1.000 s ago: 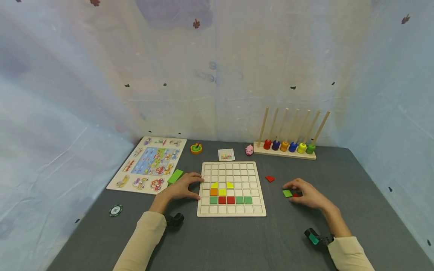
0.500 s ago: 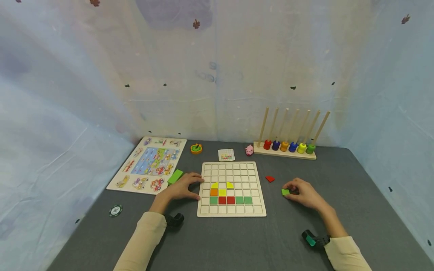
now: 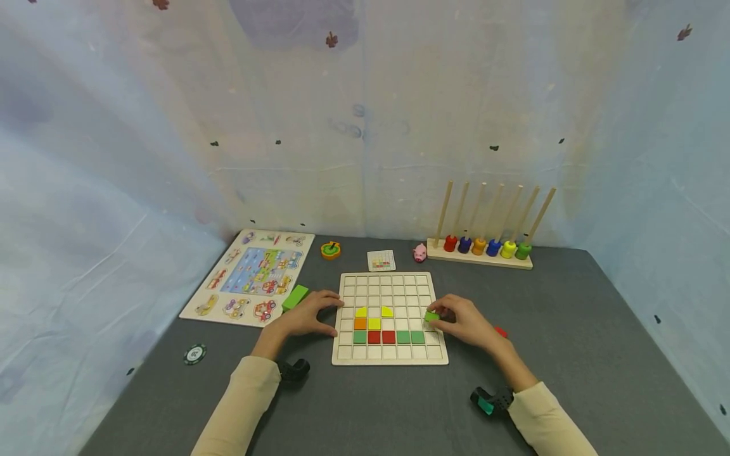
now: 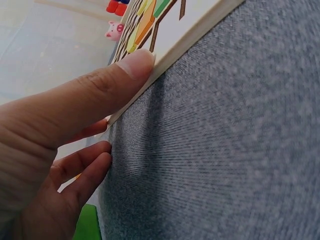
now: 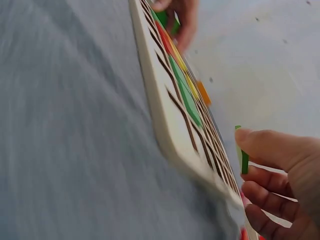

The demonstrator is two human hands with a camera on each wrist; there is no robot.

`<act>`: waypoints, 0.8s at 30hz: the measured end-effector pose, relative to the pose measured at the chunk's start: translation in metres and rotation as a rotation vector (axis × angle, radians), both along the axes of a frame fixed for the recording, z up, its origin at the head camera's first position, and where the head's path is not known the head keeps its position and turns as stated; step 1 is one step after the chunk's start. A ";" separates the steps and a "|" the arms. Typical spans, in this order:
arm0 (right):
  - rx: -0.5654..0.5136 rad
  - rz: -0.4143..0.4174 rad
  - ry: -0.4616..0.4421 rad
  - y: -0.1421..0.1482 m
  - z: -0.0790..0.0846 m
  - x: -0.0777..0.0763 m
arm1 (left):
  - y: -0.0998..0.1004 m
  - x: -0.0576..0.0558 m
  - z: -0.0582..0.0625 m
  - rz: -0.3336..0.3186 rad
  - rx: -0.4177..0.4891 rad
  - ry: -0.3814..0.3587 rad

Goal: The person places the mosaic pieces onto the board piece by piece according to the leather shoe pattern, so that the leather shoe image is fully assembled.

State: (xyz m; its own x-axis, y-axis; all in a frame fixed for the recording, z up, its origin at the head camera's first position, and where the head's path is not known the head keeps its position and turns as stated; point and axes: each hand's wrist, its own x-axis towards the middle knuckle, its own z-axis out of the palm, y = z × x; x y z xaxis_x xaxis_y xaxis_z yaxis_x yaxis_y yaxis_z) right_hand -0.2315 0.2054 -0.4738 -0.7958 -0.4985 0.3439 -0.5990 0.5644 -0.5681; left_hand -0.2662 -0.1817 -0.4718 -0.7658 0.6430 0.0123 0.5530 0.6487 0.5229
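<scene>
My right hand [image 3: 464,322] pinches a small green square tile [image 3: 431,316] between thumb and forefinger, over the right side of the wooden grid board [image 3: 399,359]. In the right wrist view the held tile [image 5: 243,152] is seen nearly edge-on. At the board's left edge rests my left hand [image 3: 308,315], its thumb [image 4: 135,65] touching the rim and its fingers loosely spread. Set in the board are a row of green and red tiles [image 3: 388,337], an orange tile [image 3: 360,323], a yellow square [image 3: 374,323] and two yellow cut-corner pieces [image 3: 387,311].
A red piece [image 3: 500,332] shows beside my right forearm. Behind the board are a pattern card [image 3: 381,260], a pink pig [image 3: 419,253] and a peg rack [image 3: 479,256]. A picture puzzle [image 3: 196,310], a green block [image 3: 294,297] and a chip [image 3: 195,354] lie left.
My right hand has picked up the green tile from the table and carried it left over the board. It now hides the red piece beside the board. The left hand stays put.
</scene>
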 end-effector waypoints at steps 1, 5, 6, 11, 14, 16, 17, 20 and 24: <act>-0.012 0.022 0.002 -0.006 0.000 0.000 | 0.000 0.000 0.000 -0.001 0.000 -0.002; -0.044 0.094 0.038 -0.030 -0.005 -0.003 | 0.000 0.000 0.000 -0.004 -0.001 0.001; -0.044 0.099 0.047 -0.035 -0.006 -0.003 | 0.000 0.000 0.000 -0.003 0.001 0.000; -0.046 0.083 0.065 -0.059 -0.013 -0.004 | 0.000 -0.001 0.000 -0.001 -0.005 0.002; -0.055 0.062 0.043 -0.070 -0.013 -0.003 | 0.000 0.000 0.000 -0.002 -0.004 0.006; -0.055 0.049 0.039 -0.074 -0.014 -0.003 | 0.000 0.000 -0.001 -0.005 0.000 0.011; -0.056 0.045 0.038 -0.076 -0.014 -0.003 | -0.001 0.000 0.000 -0.002 0.003 0.006; -0.059 0.049 0.046 -0.078 -0.016 -0.004 | -0.001 0.000 0.000 -0.012 0.009 0.017; -0.064 0.080 0.049 -0.076 -0.018 -0.004 | 0.000 0.001 0.001 -0.017 0.011 0.019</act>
State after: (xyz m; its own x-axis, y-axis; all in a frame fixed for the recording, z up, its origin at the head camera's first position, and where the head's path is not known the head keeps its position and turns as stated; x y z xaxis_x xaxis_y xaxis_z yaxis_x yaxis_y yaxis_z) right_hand -0.2356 0.1289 -0.4916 -0.7355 -0.5358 0.4147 -0.6689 0.4771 -0.5700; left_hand -0.2650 -0.1822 -0.4710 -0.7543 0.6557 0.0337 0.5738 0.6334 0.5192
